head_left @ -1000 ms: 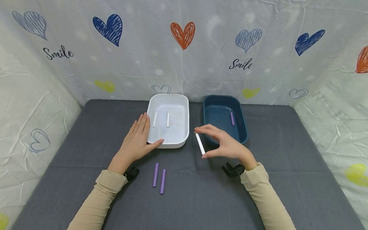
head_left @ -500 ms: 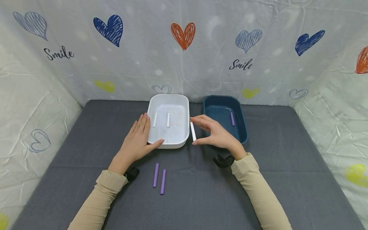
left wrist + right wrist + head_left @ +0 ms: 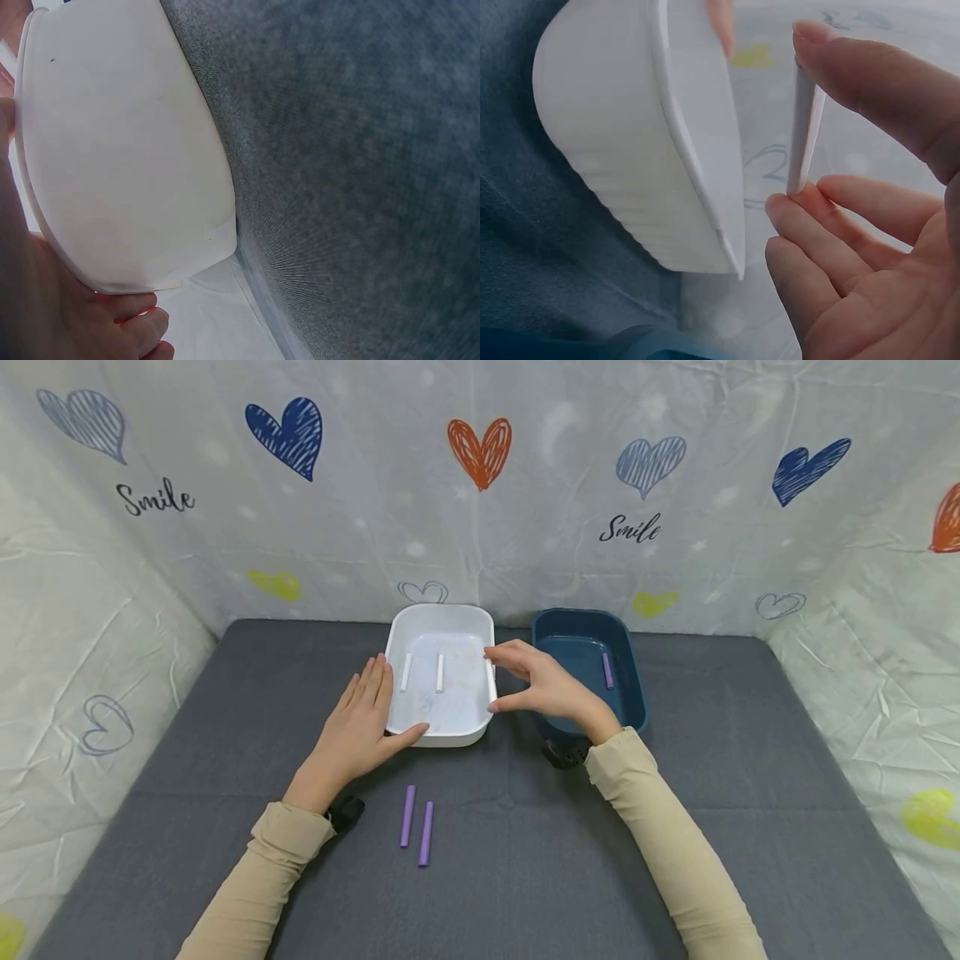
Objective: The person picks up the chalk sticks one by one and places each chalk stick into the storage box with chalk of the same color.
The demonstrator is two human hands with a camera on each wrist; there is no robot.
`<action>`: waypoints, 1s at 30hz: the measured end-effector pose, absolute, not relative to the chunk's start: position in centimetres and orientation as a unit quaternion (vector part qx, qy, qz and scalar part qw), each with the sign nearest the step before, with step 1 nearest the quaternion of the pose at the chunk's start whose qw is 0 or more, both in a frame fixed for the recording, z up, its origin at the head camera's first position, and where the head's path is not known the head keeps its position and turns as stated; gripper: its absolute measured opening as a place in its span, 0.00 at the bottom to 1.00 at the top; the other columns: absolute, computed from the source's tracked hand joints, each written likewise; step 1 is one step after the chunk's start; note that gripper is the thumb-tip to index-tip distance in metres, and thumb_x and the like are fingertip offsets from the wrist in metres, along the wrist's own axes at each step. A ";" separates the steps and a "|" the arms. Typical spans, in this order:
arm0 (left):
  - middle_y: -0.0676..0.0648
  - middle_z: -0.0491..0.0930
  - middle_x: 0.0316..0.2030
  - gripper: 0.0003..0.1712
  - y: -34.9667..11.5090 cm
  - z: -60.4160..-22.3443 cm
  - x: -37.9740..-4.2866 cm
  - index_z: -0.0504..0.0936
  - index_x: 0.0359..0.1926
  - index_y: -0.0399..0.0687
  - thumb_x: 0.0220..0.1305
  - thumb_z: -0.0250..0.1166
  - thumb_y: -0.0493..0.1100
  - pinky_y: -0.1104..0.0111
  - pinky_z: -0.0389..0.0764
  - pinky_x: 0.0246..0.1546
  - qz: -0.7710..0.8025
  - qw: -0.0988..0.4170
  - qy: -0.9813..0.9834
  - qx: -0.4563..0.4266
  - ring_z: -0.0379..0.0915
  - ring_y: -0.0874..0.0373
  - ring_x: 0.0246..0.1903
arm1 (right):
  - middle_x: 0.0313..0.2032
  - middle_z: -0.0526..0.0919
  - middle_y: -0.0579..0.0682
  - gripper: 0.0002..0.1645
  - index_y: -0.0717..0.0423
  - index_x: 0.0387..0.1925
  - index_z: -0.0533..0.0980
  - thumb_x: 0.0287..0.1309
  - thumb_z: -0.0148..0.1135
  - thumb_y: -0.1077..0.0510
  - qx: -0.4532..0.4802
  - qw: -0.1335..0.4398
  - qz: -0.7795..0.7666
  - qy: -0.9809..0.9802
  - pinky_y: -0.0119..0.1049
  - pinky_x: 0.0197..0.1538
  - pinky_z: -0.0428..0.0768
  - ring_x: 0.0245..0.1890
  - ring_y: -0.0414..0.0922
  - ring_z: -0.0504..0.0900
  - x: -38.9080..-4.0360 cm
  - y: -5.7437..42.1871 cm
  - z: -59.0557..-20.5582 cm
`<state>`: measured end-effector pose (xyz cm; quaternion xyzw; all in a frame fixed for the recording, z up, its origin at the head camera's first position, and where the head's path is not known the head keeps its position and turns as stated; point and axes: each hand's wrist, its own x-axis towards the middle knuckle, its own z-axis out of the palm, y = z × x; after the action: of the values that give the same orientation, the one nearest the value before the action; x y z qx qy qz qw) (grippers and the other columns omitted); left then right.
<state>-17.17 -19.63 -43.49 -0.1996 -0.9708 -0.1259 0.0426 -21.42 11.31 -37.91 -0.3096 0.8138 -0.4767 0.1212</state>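
Note:
My right hand (image 3: 551, 689) pinches a white chalk stick (image 3: 804, 135) by its two ends, thumb at one end and fingertips at the other. In the head view this chalk overlaps the right rim of a white tray (image 3: 457, 714). Inside that tray lie two more white chalk sticks (image 3: 440, 673). My left hand (image 3: 352, 731) rests against the tray's left side with straight fingers, its thumb over the front rim. The left wrist view shows the tray's outer wall (image 3: 127, 142) with fingers at its corner.
A dark blue tray (image 3: 577, 643) stands to the right, holding one purple chalk stick (image 3: 607, 670). Two purple chalk sticks (image 3: 426, 833) lie on the grey tablecloth (image 3: 525, 877) in front of the white tray. A printed curtain (image 3: 555, 468) hangs along the table's back edge.
My right hand has carried the white chalk left and away from me, from in front of the blue tray to the white tray's right rim. The left hand has stayed in place.

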 end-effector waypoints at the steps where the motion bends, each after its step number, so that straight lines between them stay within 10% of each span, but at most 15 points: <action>1: 0.33 0.35 0.77 0.63 -19.6 -43.5 -17.2 0.39 0.76 0.29 0.64 0.53 0.74 0.51 0.39 0.75 -0.126 0.042 -0.971 -0.199 0.29 0.44 0.77 | 0.63 0.68 0.56 0.46 0.61 0.71 0.64 0.54 0.75 0.59 -0.309 0.123 -0.471 0.817 0.42 0.70 0.65 0.69 0.49 0.67 -21.7 11.2 -37.9; 30: 0.33 0.35 0.77 0.64 -19.7 -43.6 -17.3 0.39 0.76 0.29 0.64 0.52 0.75 0.51 0.39 0.75 -0.120 0.043 -0.971 -0.200 0.30 0.43 0.77 | 0.55 0.78 0.61 0.38 0.67 0.61 0.74 0.51 0.77 0.54 -0.261 0.170 -0.240 0.919 0.39 0.55 0.76 0.52 0.51 0.76 -26.4 6.8 -35.5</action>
<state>-17.28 -19.66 -43.55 -0.1999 -0.9714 -0.1203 0.0430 -26.44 6.81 -35.50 -0.2609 0.9195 -0.2403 0.1696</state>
